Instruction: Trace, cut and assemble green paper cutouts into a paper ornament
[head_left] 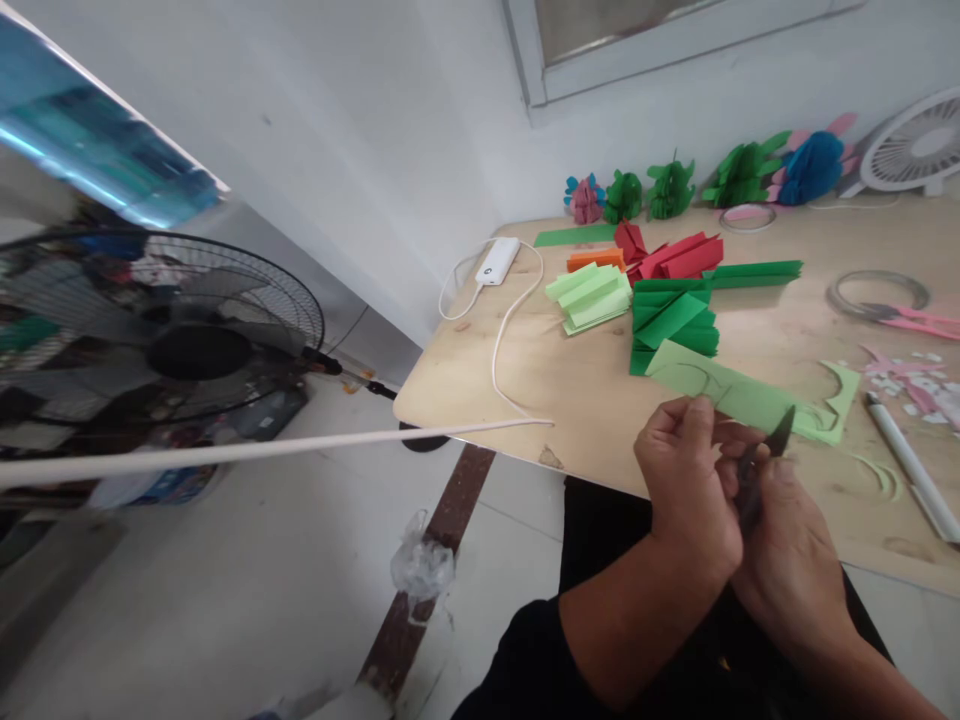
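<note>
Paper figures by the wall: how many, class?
5, along the back of the table, left to right: a pink one, a green one, a second green one, a third green one, then a blue one by the white fan. Others may be hidden.

On the table, around the dark green folds, lie pale green folds just left, a power bank farther left, red folds behind, figures well behind, scraps and a pen to the right
</note>
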